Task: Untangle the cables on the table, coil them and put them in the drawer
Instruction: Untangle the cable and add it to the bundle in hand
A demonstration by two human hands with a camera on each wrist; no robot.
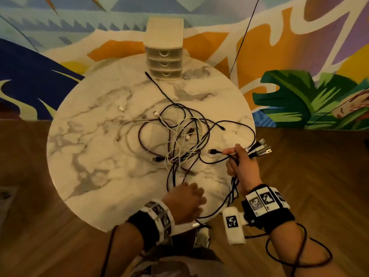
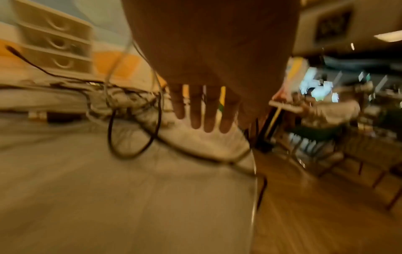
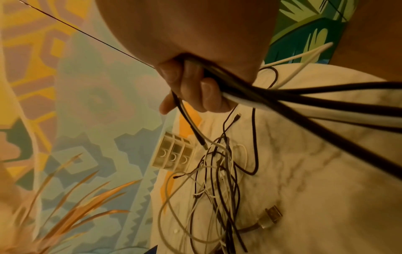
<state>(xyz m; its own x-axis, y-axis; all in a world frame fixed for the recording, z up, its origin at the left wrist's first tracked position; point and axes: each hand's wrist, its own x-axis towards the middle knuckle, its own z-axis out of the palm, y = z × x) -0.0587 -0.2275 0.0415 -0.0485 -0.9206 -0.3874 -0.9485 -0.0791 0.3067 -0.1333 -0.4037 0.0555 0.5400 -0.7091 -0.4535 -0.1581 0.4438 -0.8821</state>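
Observation:
A tangle of black and white cables lies on the round marble table, right of its middle. My right hand grips a bundle of cable ends, with USB plugs sticking out to the right; one black plug points left past the thumb. The right wrist view shows the fingers curled round the black and white cable bundle, above the tangle. My left hand hovers near the front table edge, its fingers straight and empty. The three-drawer unit stands at the far edge, drawers closed.
Cables from the right hand's bundle hang off the front table edge. One black cable end reaches toward the drawer unit. A painted mural wall stands behind the table and wood floor surrounds it. Chairs show to the right in the blurred left wrist view.

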